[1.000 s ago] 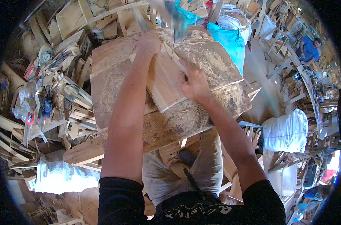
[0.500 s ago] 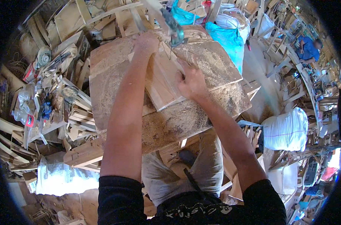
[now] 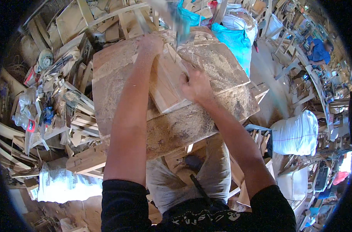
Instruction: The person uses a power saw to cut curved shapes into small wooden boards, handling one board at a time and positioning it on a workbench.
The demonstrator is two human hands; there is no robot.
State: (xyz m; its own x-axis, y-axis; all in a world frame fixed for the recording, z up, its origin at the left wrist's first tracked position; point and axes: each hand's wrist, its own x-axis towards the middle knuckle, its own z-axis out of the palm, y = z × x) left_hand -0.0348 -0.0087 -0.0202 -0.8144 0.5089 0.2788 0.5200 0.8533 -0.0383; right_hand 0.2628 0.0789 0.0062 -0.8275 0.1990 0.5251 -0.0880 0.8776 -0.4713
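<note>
A flat, pale wooden board point(image 3: 166, 87) lies slanted on a worn worktable point(image 3: 121, 89) covered in sawdust. Just beyond its middle, a thin upright saw blade point(image 3: 175, 54) meets the wood, below a blurred, greenish saw head point(image 3: 181, 29). My left hand point(image 3: 150, 43) bears on the far left part of the board, left of the blade; its fingertips are hard to make out. On the right edge, close to the blade, my right hand point(image 3: 196, 84) grips the board with its fingers bent and the thumb toward the near side.
Wood offcuts point(image 3: 85, 120) crowd the left side, with a plastic bottle point(image 3: 23, 121) and an angle grinder point(image 3: 45, 58) among them. Blue bags point(image 3: 236, 42) stand beyond the table's right corner, a white sack point(image 3: 296, 133) at right. A person point(image 3: 319, 51) in blue sits far right.
My right hand has shifted very slightly left with the board. The saw head has moved and is now smeared by motion. My left hand stays nearly in place.
</note>
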